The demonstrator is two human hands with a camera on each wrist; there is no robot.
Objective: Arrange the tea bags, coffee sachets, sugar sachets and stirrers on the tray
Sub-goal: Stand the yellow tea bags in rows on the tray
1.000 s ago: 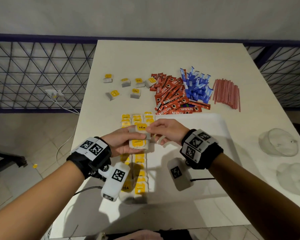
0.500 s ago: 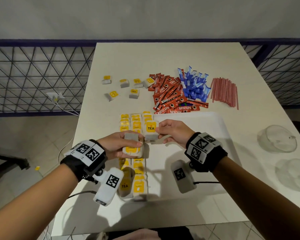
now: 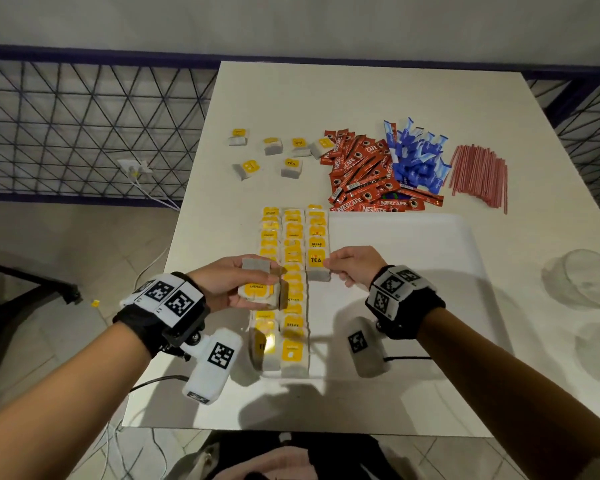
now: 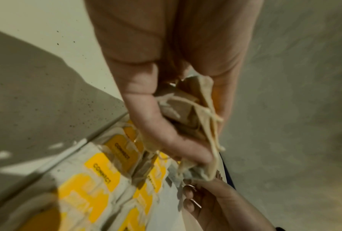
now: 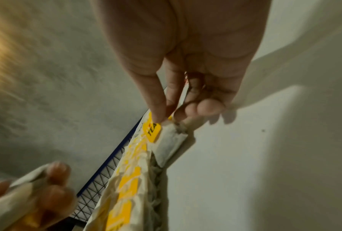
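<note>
1. On the white desk (image 3: 361, 98), a white tray (image 3: 413, 258) lies near the front edge; every place below is given relative to this tray.
2. Along the tray's left side, tea bags (image 3: 293, 285) with yellow tags lie in three close columns. The two leftmost columns run from the far rim to the near rim; the third reaches only about halfway.
3. The right hand (image 3: 352, 266) pinches one tea bag labelled "TEA" (image 3: 316, 265) between thumb and fingertips, at the near end of the short third column, touching or just above the tray floor. The right wrist view shows the thumb on its yellow tag (image 5: 153, 131).
4. The left hand (image 3: 229, 284) is curled around a small stack of tea bags (image 3: 257, 289), held above the tray's left columns. The left wrist view shows the bags and their strings bunched in the palm (image 4: 187, 112).
5. Beyond the tray's far left corner, six loose tea bags (image 3: 271, 154) lie scattered on the desk.
6. Beyond the tray's far rim lie a heap of red coffee sachets (image 3: 364, 174), a heap of blue sugar sachets (image 3: 414, 154), and, furthest right, a bundle of red stirrers (image 3: 480, 173). None of these is on the tray.
7. Judged from this, most tea bags are placed; the held and loose ones, then the coffee, sugar and stirrers, remain. The tray's right part is bare.
8. To the tray's right, two clear plastic lids (image 3: 582, 282) rest on the desk.
</note>
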